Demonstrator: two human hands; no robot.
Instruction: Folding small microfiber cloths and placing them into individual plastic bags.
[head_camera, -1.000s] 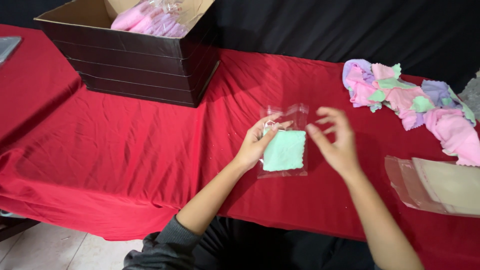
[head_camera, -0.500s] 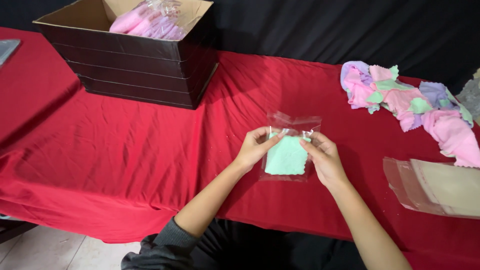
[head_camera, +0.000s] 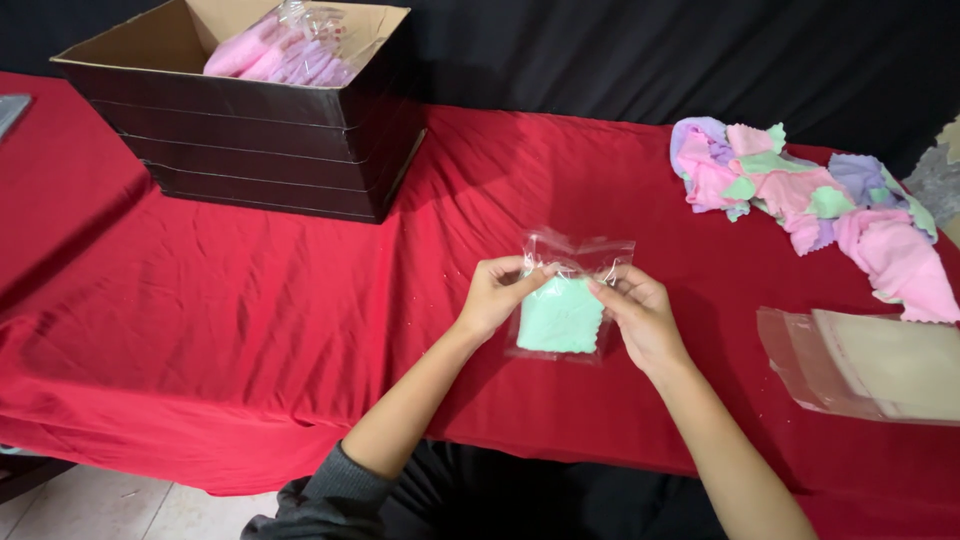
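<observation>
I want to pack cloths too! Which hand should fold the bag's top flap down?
Probably the right hand: its fingertips already pinch the clear bag near the open flap, over the green cloth. The left hand grips the other edge, steadying it.

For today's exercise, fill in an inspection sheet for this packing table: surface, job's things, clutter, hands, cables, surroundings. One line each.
Surface: table under a red cloth, wrinkled.
Job's things: clear plastic bag with a folded mint green cloth inside, held just above the table.
Clutter: pile of pastel cloths at far right; stack of empty clear bags at right edge; open cardboard box holding bagged pink cloths, far left.
Hands: left hand and right hand pinch the bag's top with their fingers.
Cables: nothing seen.
Surroundings: black backdrop behind; pale floor below.
</observation>
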